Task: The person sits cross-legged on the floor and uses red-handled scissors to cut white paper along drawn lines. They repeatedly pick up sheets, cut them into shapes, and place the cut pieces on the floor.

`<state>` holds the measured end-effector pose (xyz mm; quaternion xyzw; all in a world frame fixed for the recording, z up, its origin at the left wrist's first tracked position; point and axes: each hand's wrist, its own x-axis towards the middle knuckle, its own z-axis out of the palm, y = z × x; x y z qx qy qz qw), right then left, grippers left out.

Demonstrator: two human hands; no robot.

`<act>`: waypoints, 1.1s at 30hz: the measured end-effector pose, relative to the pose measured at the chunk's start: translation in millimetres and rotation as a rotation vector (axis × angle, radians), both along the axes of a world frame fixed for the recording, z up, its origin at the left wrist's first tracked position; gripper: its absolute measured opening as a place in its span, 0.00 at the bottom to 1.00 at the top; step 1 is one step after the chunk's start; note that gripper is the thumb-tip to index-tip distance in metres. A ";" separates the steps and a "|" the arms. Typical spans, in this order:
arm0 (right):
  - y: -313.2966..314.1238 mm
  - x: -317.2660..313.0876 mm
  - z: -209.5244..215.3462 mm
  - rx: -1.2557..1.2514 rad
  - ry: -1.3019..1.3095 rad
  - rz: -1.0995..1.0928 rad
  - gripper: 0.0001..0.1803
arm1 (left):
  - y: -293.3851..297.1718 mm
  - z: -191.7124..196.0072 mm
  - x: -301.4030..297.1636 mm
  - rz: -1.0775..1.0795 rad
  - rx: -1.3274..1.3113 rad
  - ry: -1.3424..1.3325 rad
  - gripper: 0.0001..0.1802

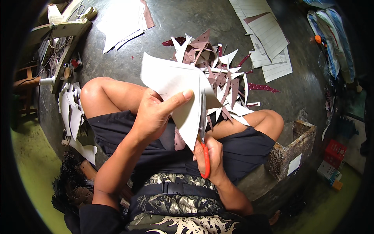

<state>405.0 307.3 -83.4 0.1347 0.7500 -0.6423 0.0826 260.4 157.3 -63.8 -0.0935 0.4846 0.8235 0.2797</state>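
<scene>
My left hand (157, 113) grips a white sheet (177, 80), its thumb flat on top and the fingers out of sight underneath. The sheet looks stiff, perhaps paper or thin leather, with a curved cut edge. My right hand (212, 158) is closed round the orange-red handles of a pair of scissors (205, 160). The blades point away from me and lie along the right edge of the sheet, where a narrow strip curls aside. Just beyond the sheet, a pile of offcuts (230, 84) in white, dusty pink and dotted maroon covers the floor.
White sheets (124, 23) lie at the far left, lined sheets (269, 39) at the far right. Cut white pieces (71, 113) stack beside my left knee. A rough box (290, 150) stands by my right knee. A wooden frame (58, 31) is at the left.
</scene>
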 end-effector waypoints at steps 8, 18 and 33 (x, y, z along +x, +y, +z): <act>-2.8 -7.1 -3.1 0.007 0.111 -0.098 0.16 | 1.9 -5.1 13.3 -0.095 -0.102 0.102 0.16; 3.4 6.3 -1.9 -0.123 -0.174 -0.117 0.25 | -17.8 1.5 -10.2 -0.248 0.006 -0.115 0.19; 9.5 1.1 25.8 -0.030 -0.221 0.126 0.23 | -40.1 6.4 -38.9 -0.583 -0.351 0.265 0.25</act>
